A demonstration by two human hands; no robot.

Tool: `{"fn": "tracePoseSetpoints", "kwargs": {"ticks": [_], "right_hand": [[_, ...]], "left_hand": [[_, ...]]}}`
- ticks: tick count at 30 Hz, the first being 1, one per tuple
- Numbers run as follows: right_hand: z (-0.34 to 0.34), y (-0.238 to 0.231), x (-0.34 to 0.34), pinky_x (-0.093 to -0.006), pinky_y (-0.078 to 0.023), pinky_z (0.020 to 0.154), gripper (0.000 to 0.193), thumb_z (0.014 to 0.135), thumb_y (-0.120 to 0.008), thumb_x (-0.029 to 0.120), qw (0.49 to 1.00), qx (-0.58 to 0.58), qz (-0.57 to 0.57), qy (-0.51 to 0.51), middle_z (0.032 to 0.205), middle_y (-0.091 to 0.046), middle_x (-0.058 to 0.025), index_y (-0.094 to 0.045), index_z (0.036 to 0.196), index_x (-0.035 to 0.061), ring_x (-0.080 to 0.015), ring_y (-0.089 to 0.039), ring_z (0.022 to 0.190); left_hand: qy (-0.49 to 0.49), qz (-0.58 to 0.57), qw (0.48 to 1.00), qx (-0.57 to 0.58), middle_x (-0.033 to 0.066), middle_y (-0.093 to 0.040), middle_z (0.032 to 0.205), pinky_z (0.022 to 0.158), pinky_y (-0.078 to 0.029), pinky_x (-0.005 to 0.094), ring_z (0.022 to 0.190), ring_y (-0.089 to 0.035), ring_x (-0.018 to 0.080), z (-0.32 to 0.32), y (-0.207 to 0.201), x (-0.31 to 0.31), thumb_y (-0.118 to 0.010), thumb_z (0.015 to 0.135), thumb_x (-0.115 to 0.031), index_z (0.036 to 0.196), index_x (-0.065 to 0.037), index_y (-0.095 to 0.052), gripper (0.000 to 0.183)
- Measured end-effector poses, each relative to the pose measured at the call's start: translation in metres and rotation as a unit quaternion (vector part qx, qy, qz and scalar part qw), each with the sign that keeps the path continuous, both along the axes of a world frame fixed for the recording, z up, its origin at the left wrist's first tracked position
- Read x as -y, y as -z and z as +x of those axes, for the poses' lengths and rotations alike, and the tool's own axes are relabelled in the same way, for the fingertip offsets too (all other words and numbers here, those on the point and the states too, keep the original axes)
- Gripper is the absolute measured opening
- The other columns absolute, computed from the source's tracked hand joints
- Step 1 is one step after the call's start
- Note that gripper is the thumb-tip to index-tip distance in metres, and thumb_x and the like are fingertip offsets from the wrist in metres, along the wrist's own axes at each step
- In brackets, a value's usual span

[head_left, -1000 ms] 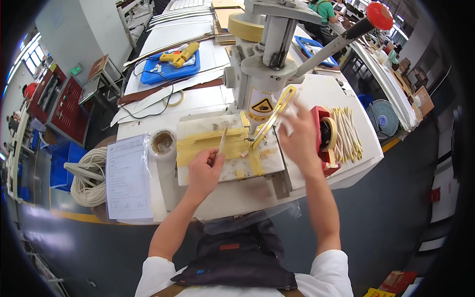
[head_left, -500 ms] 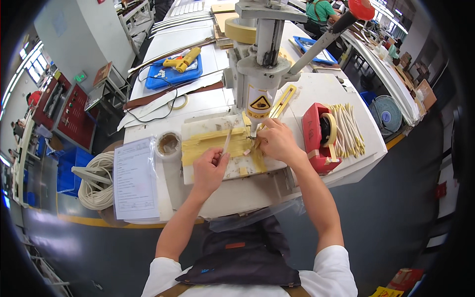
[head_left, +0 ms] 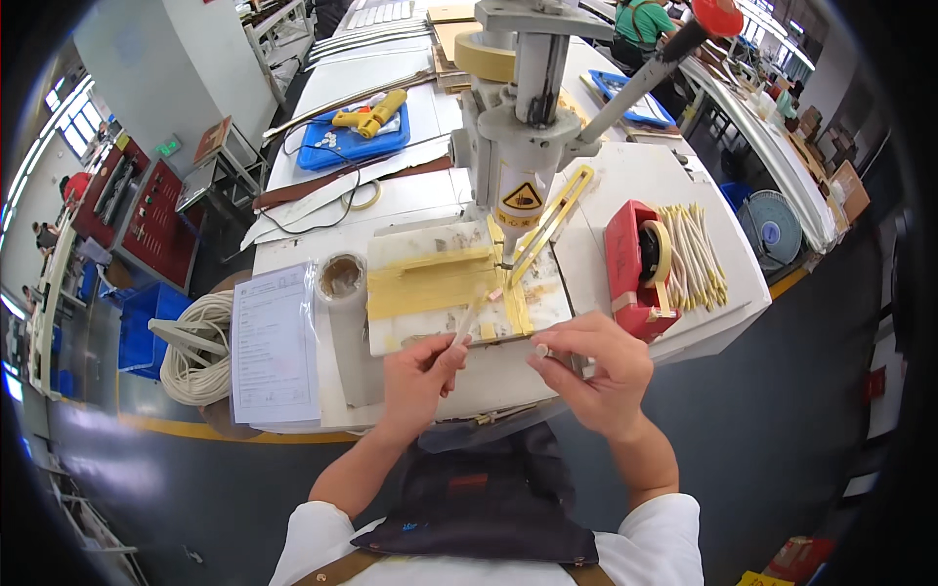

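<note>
My left hand [head_left: 415, 383] is closed on a thin whitish cord piece [head_left: 471, 318], which tilts up over the front of the yellow-taped base plate [head_left: 396, 340]. Off the plate's front right corner, my right hand [head_left: 608, 381] pinches a small white round piece [head_left: 541, 350] between thumb and finger. Whether the two pieces are joined I cannot tell. Behind both hands stands a grey hand press [head_left: 498, 132] with a warning label and a long red-knobbed lever [head_left: 640, 86]. Its narrow tip comes down over the taped plate, and neither hand touches it.
To the right are a red tape dispenser [head_left: 622, 256] and a bundle of white cords [head_left: 689, 256] with yellow ends. A tape roll [head_left: 342, 278], a sleeved paper sheet [head_left: 274, 356] and coiled cord [head_left: 195, 366] lie left. Farther back, a blue tray [head_left: 332, 151] holds a yellow glue gun [head_left: 376, 115].
My right hand has drawn back from under the press tip toward the table's front edge, now pinching the small white piece. My left hand has shifted slightly right and nearer, still holding the cord piece.
</note>
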State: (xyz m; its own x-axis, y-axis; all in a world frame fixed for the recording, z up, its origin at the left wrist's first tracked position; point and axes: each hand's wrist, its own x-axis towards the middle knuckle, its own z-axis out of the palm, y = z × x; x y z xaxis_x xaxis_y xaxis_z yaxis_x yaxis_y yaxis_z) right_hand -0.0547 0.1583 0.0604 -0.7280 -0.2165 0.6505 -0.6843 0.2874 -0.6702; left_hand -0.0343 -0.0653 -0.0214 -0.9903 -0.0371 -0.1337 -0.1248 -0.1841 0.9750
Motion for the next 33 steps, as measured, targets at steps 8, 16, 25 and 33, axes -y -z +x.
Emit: {"fn": "tracePoseSetpoints", "kwargs": {"ticks": [8, 16, 25, 33], "right_hand": [[0.001, 0.057, 0.025, -0.0264, -0.057, 0.071, 0.026, 0.085, -0.080, 0.001, 0.877, 0.373, -0.290, -0.086, 0.094, -0.074, -0.0100, -0.068, 0.107, -0.0054, -0.0124, -0.069, 0.081], [0.001, 0.063, 0.027, -0.0288, -0.060, 0.076, 0.018, 0.092, -0.073, 0.001, 0.852, 0.403, -0.314, -0.119, 0.103, -0.074, -0.0151, -0.066, 0.108, -0.0062, -0.0160, -0.072, 0.087], [-0.006, 0.067, 0.021, -0.0330, -0.062, 0.078, 0.027, 0.096, -0.068, 0.003, 0.849, 0.444, -0.244, -0.149, 0.106, -0.074, -0.0176, -0.066, 0.119, -0.0102, -0.0190, -0.073, 0.090], [-0.028, 0.017, -0.029, -0.0323, -0.064, 0.075, 0.027, 0.095, -0.070, 0.006, 0.878, 0.339, -0.336, -0.001, 0.101, -0.076, -0.0174, -0.067, 0.116, -0.0093, -0.0218, -0.075, 0.086]], "left_hand": [[0.049, 0.103, 0.993, 0.026, 0.0144, -0.075, 0.106, 0.092, -0.059, 0.0323, 0.096, -0.072, 0.0194, 0.026, 0.000, -0.018, -0.070, 0.097, -0.013, 0.118, 0.006, -0.071, 0.028], [0.061, 0.068, 0.995, 0.040, 0.0144, -0.075, 0.103, 0.087, -0.058, 0.0303, 0.093, -0.072, 0.0181, 0.024, 0.000, -0.017, -0.073, 0.095, -0.011, 0.116, 0.006, -0.073, 0.027], [0.082, 0.031, 0.995, 0.057, 0.0144, -0.075, 0.099, 0.079, -0.060, 0.0303, 0.086, -0.072, 0.0188, 0.022, 0.002, -0.018, -0.070, 0.097, -0.011, 0.112, 0.008, -0.073, 0.025], [0.180, -0.028, 0.982, 0.047, 0.0118, -0.075, 0.101, 0.073, -0.058, 0.0263, 0.080, -0.070, 0.0131, 0.035, -0.001, -0.004, -0.066, 0.101, -0.016, 0.116, 0.006, -0.072, 0.027]]}}
